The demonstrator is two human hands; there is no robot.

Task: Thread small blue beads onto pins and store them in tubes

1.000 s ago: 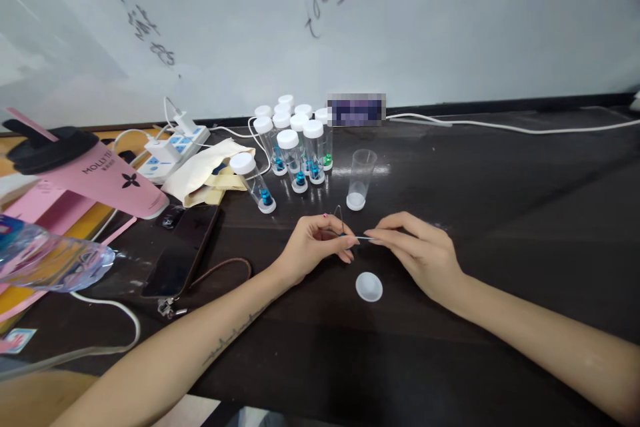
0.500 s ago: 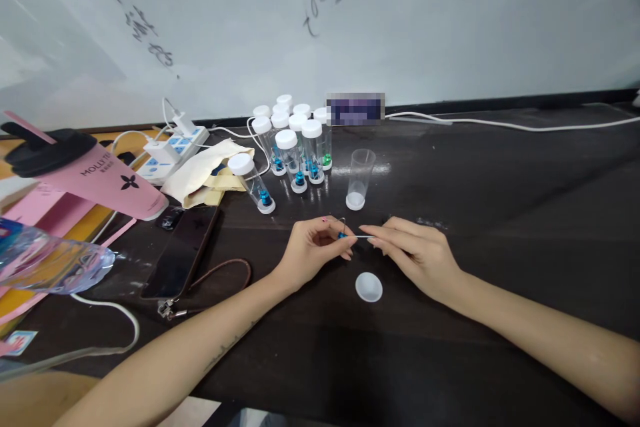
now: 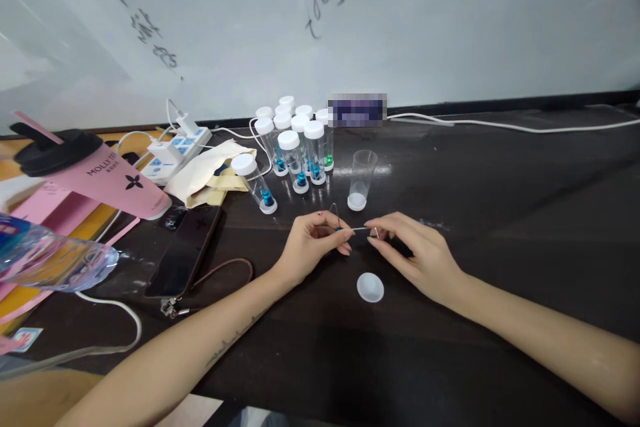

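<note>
My left hand [image 3: 315,240] pinches a thin metal rod [image 3: 361,229] with a small blue part on it, mostly hidden by the fingers. A curved wire loop rises above those fingertips. Thumb and fingers of my right hand [image 3: 417,250] close around the rod's other end, where a short bent metal tip shows. Just behind the hands stands an uncapped clear tube [image 3: 363,173] with a white bottom. A round white cap [image 3: 371,287] lies on the dark table in front of them.
Several white-capped clear tubes [image 3: 289,142] with blue or green pieces inside stand at the back, one set apart at the left [image 3: 253,181]. Leftward are a phone [image 3: 183,253], a cloth pouch [image 3: 200,170], a power strip [image 3: 193,143], a pink cup [image 3: 113,177] and a plastic bottle [image 3: 55,257].
My right fingers have parted somewhat, so the bent metal tip now shows between them. The rod has risen slightly, and the left fingers cover more of the blue part.
</note>
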